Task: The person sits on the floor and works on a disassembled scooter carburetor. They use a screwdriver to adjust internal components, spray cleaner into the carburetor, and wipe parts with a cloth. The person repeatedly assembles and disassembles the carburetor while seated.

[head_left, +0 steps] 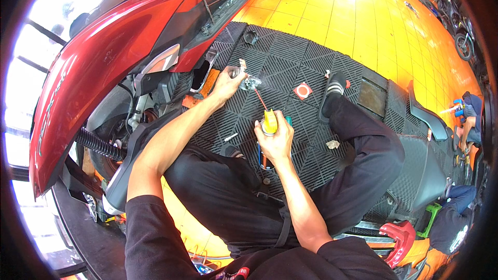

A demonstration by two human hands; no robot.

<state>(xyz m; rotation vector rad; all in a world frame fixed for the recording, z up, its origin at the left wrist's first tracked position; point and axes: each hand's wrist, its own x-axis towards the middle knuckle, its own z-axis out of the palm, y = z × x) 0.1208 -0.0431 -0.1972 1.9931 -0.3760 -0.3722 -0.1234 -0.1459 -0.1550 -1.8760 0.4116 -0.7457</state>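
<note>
My left hand [226, 84] is closed around a small silvery metal part [251, 82], held out over the black ribbed mat [290, 67]. Its exact kind is hard to make out, as the fingers cover one end. In my right hand [278, 142] is a spray can with a yellow top [269, 123]. A thin red straw runs from the can's nozzle, its tip close to the metal part. The can's blue lower body [265, 162] shows beneath my fingers.
A red scooter [119, 26] stands close on my left. On the mat lie a red-and-white square piece [302, 91], a small dark cup [250, 37] and a small silvery rod [231, 137]. A dark seat [417, 163] lies right; another person [456, 220] works beyond it.
</note>
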